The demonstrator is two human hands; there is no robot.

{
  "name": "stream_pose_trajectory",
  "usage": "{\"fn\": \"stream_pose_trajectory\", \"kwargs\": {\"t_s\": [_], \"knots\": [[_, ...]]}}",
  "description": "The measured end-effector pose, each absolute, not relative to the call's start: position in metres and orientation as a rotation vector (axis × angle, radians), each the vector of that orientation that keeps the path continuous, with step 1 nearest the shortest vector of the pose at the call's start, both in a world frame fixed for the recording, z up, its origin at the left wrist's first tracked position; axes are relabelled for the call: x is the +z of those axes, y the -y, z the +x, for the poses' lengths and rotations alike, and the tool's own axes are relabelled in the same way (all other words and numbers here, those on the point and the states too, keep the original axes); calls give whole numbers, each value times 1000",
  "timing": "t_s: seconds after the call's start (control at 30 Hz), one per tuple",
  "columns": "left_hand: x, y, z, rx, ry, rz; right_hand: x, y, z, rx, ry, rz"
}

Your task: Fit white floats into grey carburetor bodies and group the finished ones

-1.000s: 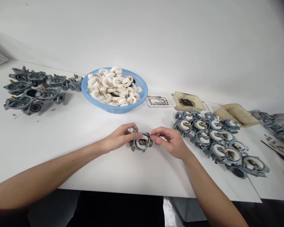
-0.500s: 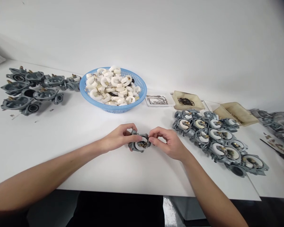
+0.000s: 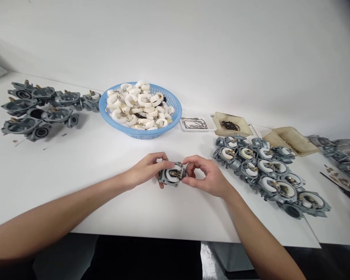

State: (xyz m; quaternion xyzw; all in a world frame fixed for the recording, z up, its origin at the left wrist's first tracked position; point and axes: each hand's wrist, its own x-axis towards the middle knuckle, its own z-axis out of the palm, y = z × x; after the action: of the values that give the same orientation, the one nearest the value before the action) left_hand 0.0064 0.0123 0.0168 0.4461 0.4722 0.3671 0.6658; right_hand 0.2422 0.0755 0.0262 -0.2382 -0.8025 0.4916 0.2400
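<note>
A small grey metal carburetor body (image 3: pixel 171 175) with a white float inside it sits between both hands near the middle of the white table (image 3: pixel 99 163). My left hand (image 3: pixel 147 169) grips its left side, fingers curled over the top edge. My right hand (image 3: pixel 205 175) is closed on its right side, thumb and fingertips pinched at the float's brass hinge. Whether a pin is in that pinch is too small to tell.
A blue basket (image 3: pixel 141 111) of white floats stands behind the hands. Bare grey carburetor bodies (image 3: pixel 39 111) are grouped at far left; several bodies with floats (image 3: pixel 265 169) lie to the right. A white tray of pins (image 3: pixel 196 123) and two beige trays (image 3: pixel 231 124) sit behind them.
My right hand has closed in against the right side of the carburetor body, and the body has shifted slightly left and tilted. My left hand keeps its grip.
</note>
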Motion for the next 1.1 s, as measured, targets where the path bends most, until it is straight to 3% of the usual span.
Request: {"fn": "stream_pose_trajectory", "kwargs": {"t_s": [0.47, 1.1], "knots": [[17, -14, 4, 860, -1071, 984, 22, -72, 241, 1174, 2190, -643], [12, -12, 6, 902, -1034, 972, 21, -74, 237, 1322, 2116, -726]]}}
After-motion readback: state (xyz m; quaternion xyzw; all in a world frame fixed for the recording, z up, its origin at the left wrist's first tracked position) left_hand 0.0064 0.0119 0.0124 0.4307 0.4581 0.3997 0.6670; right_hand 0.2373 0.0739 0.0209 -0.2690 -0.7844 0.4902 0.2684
